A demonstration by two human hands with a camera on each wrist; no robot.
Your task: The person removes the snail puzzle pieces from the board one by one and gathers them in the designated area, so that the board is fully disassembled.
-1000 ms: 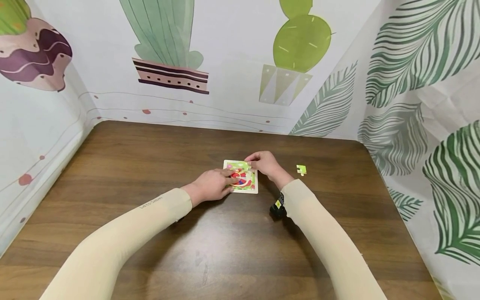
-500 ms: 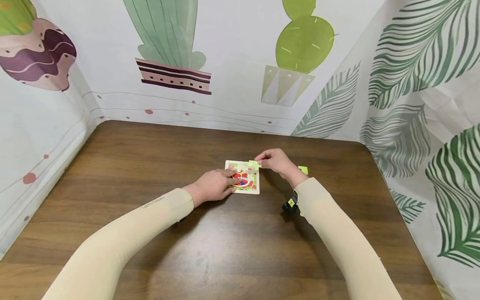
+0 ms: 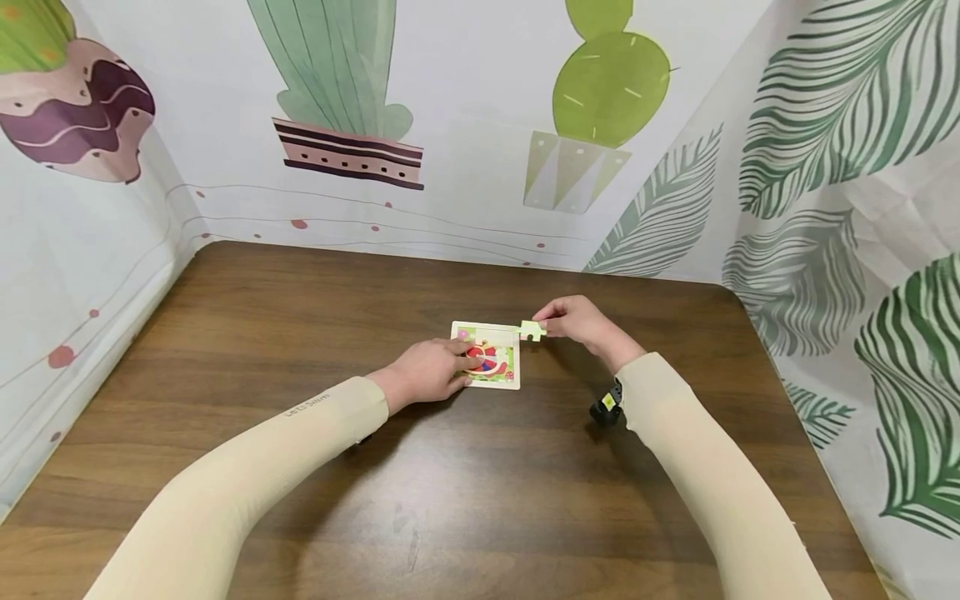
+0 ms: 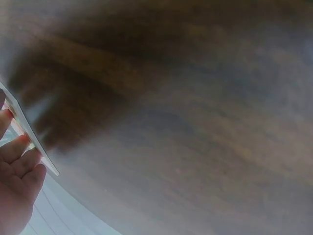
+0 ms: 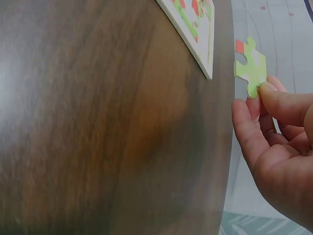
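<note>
A small square jigsaw puzzle (image 3: pixel 506 367) in a pale frame lies on the table, with a red and blue picture on green. Along its far side a strip of bare backing shows. My left hand (image 3: pixel 431 370) rests on its left part, fingers stretched over the picture; in the left wrist view those fingers (image 4: pixel 22 164) lie at the frame's edge. Just off the puzzle's far right corner, my right hand (image 3: pixel 581 322) pinches a light green puzzle piece (image 3: pixel 531 331) between thumb and fingertips. The right wrist view shows that piece (image 5: pixel 253 68) raised, with knobs and a red corner.
The brown wooden table (image 3: pixel 420 500) reaches back to a wall covering (image 3: pixel 472 108) printed with cacti and leaves. A black wrist camera (image 3: pixel 606 407) hangs under the right forearm. The right hand and sleeve cover part of the table's right side.
My right hand has lifted the green piece off the puzzle's far side and carried it right, uncovering bare backing. The second loose green piece is now hidden behind that arm. The left hand stays put.
</note>
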